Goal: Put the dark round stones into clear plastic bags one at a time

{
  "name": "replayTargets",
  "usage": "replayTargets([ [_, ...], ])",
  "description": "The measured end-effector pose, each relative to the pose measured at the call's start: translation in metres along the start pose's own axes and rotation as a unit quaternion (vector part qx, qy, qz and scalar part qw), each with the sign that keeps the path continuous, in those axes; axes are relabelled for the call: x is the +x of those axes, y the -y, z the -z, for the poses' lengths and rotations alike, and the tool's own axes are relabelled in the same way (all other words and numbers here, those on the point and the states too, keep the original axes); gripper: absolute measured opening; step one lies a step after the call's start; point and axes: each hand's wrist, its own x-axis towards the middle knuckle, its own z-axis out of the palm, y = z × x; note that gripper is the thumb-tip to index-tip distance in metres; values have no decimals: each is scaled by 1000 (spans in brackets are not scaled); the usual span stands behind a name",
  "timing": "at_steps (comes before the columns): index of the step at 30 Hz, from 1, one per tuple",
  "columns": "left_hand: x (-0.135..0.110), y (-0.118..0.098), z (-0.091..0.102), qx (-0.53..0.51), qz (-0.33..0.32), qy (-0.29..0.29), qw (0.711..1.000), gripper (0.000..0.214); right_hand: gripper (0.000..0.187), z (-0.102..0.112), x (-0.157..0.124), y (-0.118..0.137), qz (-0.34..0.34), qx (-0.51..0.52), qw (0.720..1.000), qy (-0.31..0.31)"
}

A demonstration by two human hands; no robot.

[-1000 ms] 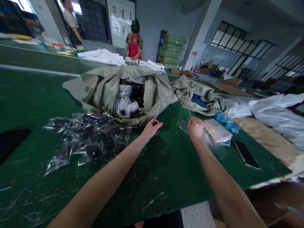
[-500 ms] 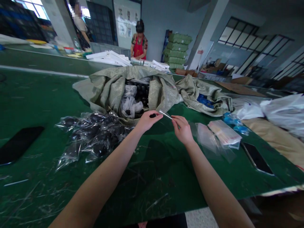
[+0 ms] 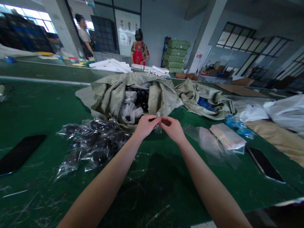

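Clear plastic sleeve pinched between the fingertips of the left hand and right hand, close together over open green table, just before the woven sack, bagged black pieces beside, loose clear sleeves right

Sack grey-green, woven; table dark green, seemingly.

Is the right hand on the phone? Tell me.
No, the right hand meets the left hand, apart from the phone on the table.
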Motion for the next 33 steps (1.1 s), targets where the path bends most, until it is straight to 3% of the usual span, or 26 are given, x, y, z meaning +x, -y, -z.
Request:
replayTargets([
  [5, 1, -4, 9, 39, -33, -50, 997, 24, 26, -11, 17, 0, -87, 169, 981, 32],
  [8, 3, -8, 16, 71, -36, -80, 994, 21, 23, -13, 25, 3, -105, 185, 976, 50],
  [11, 4, -18, 21, 133, -40, -106, 985, 19, 22, -10, 31, 11, -77, 98, 992, 23],
  [13, 5, -27, 24, 182, -46, -122, 975, 19, 21, -7, 33, 21, -15, -30, 998, -44],
  [15, 3, -38, 26, 229, -65, -139, 961, 19, 18, -4, 31, 32, 61, -158, 978, -122],
  [17, -1, -48, 26, 267, -98, -156, 946, 18, 16, -2, 26, 44, 115, -226, 954, -157],
  [24, -19, -73, 20, 328, -178, -175, 911, 14, 19, 1, 9, 71, 173, -339, 898, -220],
  [28, -20, -79, 23, 287, -186, -150, 928, 10, 23, 4, 4, 76, 201, -347, 889, -220],
  [33, -16, -81, 27, 251, -115, -108, 955, 10, 24, 1, 6, 71, 196, -367, 878, -237],
])
